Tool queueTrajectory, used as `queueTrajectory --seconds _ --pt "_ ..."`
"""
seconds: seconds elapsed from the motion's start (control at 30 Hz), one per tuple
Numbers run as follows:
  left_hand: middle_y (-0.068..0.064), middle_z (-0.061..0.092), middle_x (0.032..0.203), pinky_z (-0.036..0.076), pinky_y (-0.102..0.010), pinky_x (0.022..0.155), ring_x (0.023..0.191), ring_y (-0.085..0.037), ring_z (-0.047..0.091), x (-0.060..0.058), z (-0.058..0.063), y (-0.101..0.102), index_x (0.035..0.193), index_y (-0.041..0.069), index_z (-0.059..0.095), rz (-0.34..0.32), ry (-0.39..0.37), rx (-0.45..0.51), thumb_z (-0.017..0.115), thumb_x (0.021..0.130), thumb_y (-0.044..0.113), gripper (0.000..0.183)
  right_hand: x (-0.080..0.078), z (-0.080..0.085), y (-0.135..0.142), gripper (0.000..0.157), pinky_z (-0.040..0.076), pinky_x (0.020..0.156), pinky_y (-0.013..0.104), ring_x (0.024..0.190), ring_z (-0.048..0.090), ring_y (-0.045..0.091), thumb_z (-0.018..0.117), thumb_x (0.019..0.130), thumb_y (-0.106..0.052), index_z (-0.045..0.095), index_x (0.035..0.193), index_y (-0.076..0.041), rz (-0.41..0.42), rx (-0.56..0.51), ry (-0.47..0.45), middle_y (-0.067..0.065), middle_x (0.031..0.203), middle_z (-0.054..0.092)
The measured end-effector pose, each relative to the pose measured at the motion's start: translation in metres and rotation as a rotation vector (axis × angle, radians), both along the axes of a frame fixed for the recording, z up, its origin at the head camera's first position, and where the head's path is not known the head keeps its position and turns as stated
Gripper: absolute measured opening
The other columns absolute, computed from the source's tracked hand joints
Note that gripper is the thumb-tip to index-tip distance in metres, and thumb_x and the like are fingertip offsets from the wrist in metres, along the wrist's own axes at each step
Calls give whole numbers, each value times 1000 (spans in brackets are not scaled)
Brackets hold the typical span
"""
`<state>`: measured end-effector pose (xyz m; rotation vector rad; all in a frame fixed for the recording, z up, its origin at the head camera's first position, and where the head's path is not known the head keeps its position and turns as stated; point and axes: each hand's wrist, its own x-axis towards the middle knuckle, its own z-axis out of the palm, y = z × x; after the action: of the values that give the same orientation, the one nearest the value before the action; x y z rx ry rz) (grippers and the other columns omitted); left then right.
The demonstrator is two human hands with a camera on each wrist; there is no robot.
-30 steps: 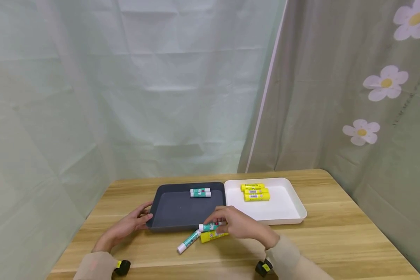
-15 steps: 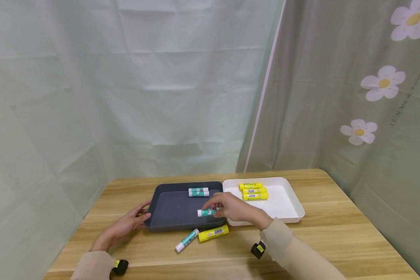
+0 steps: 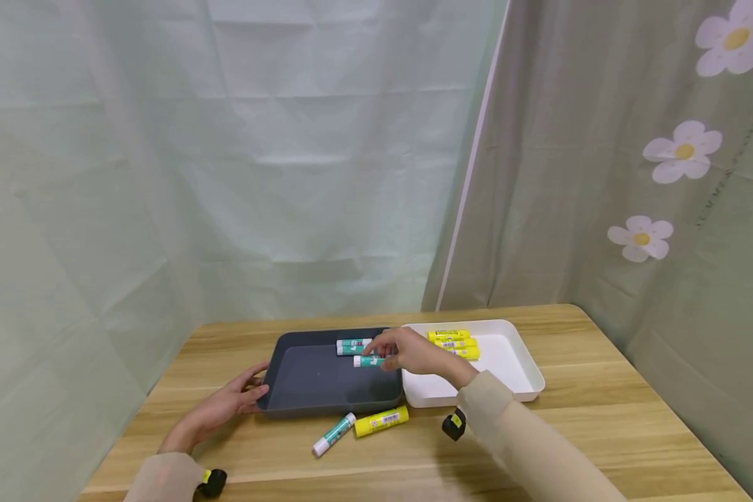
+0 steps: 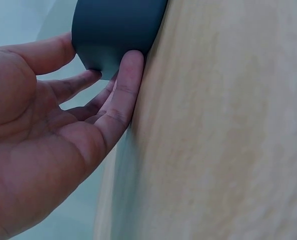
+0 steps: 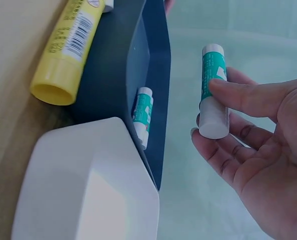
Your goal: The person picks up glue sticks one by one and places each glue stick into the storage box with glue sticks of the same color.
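Observation:
My right hand (image 3: 412,351) pinches a green-and-white glue stick (image 5: 212,95) between thumb and fingers, over the right part of the dark grey tray (image 3: 310,380). Two more green glue sticks (image 3: 350,343) lie side by side in that tray near its back wall. At the tray's front left corner, my left hand (image 3: 232,399) rests with extended fingers against the outer wall; the left wrist view shows its fingertips (image 4: 132,61) on the wall, low by the tabletop. In front of the tray lie another green glue stick (image 3: 334,435) and a yellow glue stick (image 3: 381,421).
A white tray (image 3: 521,369) stands against the grey tray's right side, with several yellow glue sticks (image 3: 448,335) in it. Both trays are on a wood-grain table (image 3: 602,425). Pale curtains (image 3: 326,174) hang behind and at the sides.
My right hand has lifted the green glue stick from beside the yellow one and carried it back over the grey tray, close to the two inside. The left hand stays at the tray corner.

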<state>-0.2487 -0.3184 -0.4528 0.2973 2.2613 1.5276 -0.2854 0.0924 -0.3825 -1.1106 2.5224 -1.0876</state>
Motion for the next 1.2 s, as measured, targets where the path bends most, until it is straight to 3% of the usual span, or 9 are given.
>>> queueTrajectory --seconds 0.23,0.53,1.0,1.2 --pt "-36 24 150 49 -53 107 135 -45 45 0 3 2 166 0 7 -10 -10 6 49 113 24 72 -9 6 -4 35 50 72 28 85 54 18 70 94 9 76 123 -10 11 -4 -24 11 101 66" --pt "-37 24 150 51 -50 105 134 -44 46 0 4 2 166 0 7 -14 -5 16 49 113 23 71 -25 8 -13 35 51 72 27 83 55 16 72 93 6 77 123 -12 -14 17 -49 3 96 64" --pt "-36 26 150 51 -51 106 134 -43 46 0 1 1 166 0 9 6 -15 13 50 112 24 72 -41 5 -25 36 48 67 24 77 53 14 71 92 10 77 121 -9 -8 12 -80 11 98 66" --pt "-36 26 149 52 -47 104 132 -40 48 -1 0 1 165 -1 9 0 -9 20 50 112 23 71 -51 0 -34 36 46 64 23 77 52 13 71 91 12 79 119 -8 -26 19 -89 8 94 67"
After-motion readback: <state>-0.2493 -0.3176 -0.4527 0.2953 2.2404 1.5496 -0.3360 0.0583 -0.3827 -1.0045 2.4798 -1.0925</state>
